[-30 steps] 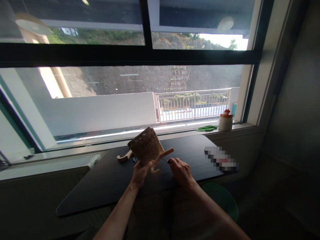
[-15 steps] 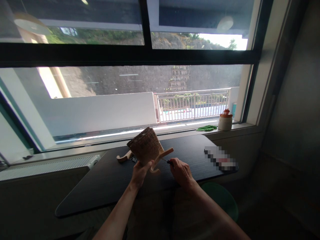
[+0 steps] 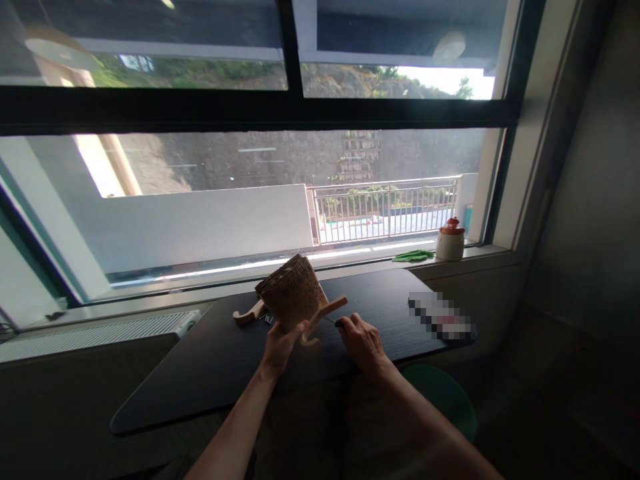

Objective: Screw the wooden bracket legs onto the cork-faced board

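A brown, rough-sided block-like piece (image 3: 293,293) with a ragged, layered-looking upper edge is tilted above the table. Against its lower right side lies a curved wooden piece (image 3: 330,307) with a straight arm and a hooked end. My left hand (image 3: 280,347) is closed around the lower part of both, thumb on the wood. My right hand (image 3: 363,340) grips the dark handle of a screwdriver (image 3: 332,321), its thin metal shaft pointing left at the wooden piece. Where the tip meets the wood is too small to make out.
On the dark table (image 3: 200,373) lie another curved wooden piece (image 3: 247,315) and several small metal screws (image 3: 267,319). A blurred-out item (image 3: 443,317) is at the right end. A jar (image 3: 451,241) and a green cloth (image 3: 413,256) sit on the sill; a green stool (image 3: 440,400) stands below.
My right hand has shifted very slightly on the screwdriver. The brown piece and the wooden piece stay almost where they were in my left hand.
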A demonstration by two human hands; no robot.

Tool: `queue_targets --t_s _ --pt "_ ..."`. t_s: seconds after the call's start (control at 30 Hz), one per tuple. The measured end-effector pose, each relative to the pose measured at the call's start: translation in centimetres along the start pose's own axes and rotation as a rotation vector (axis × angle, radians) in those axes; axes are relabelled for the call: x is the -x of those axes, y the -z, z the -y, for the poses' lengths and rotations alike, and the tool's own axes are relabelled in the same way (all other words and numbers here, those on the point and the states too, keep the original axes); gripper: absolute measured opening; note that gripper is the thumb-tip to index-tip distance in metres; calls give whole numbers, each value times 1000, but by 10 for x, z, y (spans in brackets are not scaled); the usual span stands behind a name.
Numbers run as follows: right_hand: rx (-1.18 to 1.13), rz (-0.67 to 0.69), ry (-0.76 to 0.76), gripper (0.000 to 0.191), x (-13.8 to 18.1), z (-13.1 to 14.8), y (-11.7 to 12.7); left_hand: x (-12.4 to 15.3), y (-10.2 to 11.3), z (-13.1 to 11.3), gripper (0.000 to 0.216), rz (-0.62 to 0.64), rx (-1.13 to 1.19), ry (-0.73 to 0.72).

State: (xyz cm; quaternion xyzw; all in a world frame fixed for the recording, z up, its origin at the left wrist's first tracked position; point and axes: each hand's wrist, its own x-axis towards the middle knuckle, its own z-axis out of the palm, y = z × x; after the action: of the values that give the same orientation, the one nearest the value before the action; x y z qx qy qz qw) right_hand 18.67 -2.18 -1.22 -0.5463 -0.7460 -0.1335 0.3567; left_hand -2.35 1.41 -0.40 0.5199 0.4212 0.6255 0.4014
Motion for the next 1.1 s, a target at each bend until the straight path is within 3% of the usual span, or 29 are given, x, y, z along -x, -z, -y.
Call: queue_targets --t_s 0.37,0.57,0.8,1.1 --pt "-78 25 -8 15 1 1 4 2 0 -1 41 12 -26 3" --pt "-103 10 13 37 2 1 5 2 0 -1 42 3 -21 -12" --pt "-95 -52 33 20 1 -1 -1 3 -2 -2 41 2 -5 -18" --pt "-41 -59 37 15 1 -1 5 2 -1 -2 39 2 -7 -2"
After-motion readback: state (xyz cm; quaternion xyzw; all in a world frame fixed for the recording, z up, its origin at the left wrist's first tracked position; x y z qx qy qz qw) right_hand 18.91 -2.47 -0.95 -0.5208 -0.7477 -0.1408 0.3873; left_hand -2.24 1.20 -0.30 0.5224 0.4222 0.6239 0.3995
